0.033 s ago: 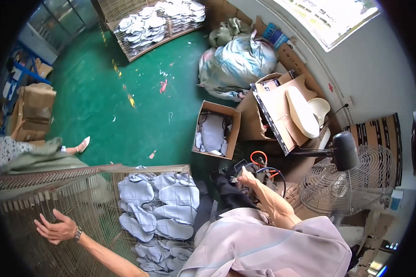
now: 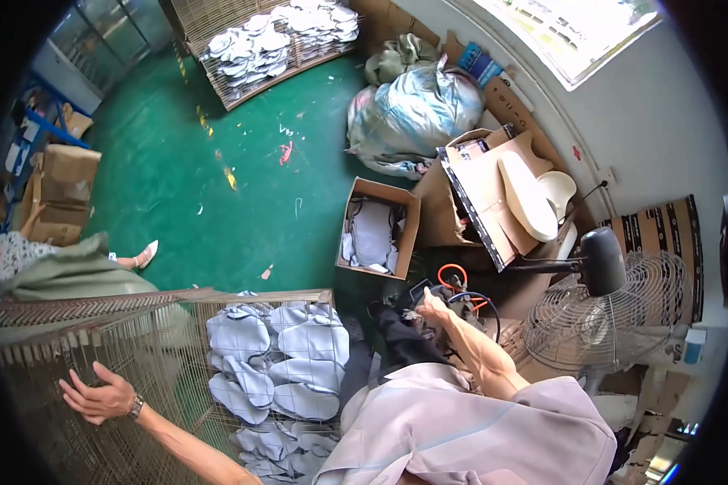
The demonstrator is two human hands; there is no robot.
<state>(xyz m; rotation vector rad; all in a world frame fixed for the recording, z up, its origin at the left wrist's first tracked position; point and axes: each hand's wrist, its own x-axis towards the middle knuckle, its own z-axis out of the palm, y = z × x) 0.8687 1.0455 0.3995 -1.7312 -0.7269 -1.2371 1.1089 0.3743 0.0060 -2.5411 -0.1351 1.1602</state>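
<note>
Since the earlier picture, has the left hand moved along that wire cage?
No. The left hand lies at the same spot on the wire cage, as before.

My only view sits on the head, a fisheye looking steeply down from high onto the green floor (image 2: 218, 186) and wire cage (image 2: 137, 331).

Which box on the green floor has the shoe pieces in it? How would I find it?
Start at the big standing fan on the right side, then look left across the green floor. The open cardboard box sits just beyond the person's right hand, next to a bigger stack of cartons. It is the only box with its flaps open showing pale grey sole pieces inside.
</note>
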